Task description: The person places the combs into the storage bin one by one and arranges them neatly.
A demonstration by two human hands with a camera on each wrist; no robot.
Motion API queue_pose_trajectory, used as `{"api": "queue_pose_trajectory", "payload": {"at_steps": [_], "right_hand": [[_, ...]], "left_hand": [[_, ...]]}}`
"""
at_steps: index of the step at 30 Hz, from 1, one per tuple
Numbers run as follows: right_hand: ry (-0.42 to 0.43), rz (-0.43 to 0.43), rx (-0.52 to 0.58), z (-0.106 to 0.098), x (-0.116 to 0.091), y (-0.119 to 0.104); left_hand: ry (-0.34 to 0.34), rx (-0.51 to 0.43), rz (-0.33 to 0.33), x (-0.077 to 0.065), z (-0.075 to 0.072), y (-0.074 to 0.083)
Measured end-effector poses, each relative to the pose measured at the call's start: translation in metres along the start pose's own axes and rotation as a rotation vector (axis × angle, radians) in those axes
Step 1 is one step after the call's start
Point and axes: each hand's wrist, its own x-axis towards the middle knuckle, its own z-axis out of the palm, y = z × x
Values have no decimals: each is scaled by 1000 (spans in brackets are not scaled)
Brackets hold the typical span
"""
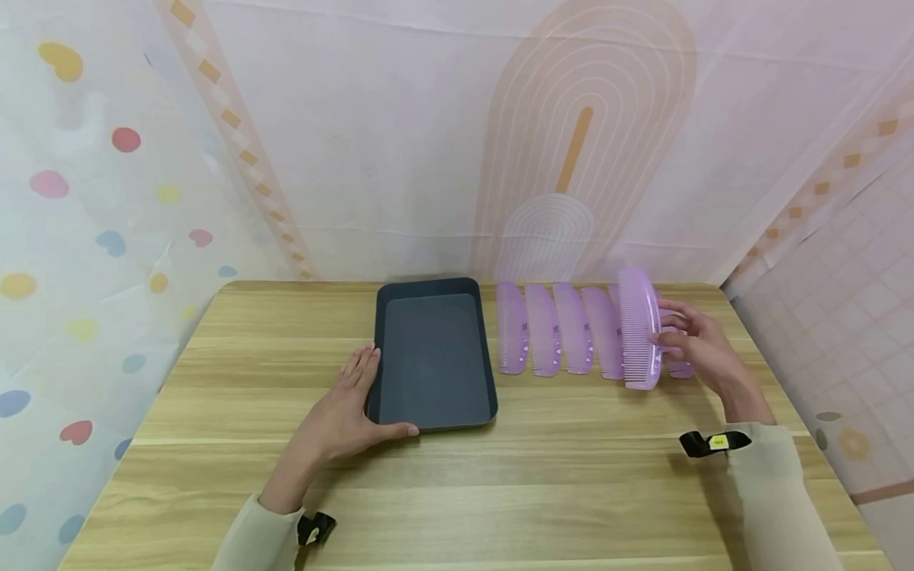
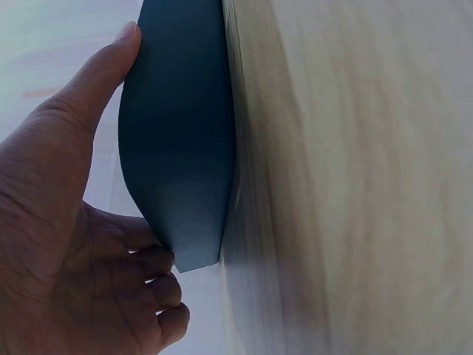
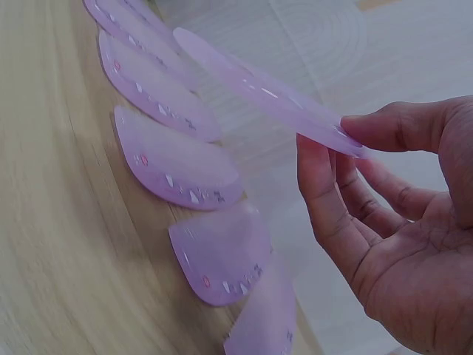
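In the head view, my left hand (image 1: 350, 408) rests at the near left corner of a dark grey rectangular tray (image 1: 434, 357). Its fingers lie along the tray's left side and the thumb touches the near rim. My right hand (image 1: 700, 345) pinches a translucent purple comb (image 1: 646, 333) between thumb and fingers, above the table. The right wrist view shows that comb (image 3: 273, 96) nearly edge-on and lifted. Several matching combs (image 1: 573, 329) lie in a row on the table, right of the tray; the held comb partly hides those at the right end.
The wooden table (image 1: 514, 500) reaches back to a patterned cloth backdrop (image 1: 371, 143). Dotted cloth (image 1: 86, 238) hangs at the left and another patterned cloth (image 1: 842, 301) at the right. Both wrists wear black straps.
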Motion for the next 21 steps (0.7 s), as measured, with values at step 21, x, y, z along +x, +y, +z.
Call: {"api": "queue_pose_trajectory", "payload": {"at_steps": [21], "right_hand": [[-54,-34,16,31,1,-1]], "left_hand": [[5,5,1,0,0,0]]}}
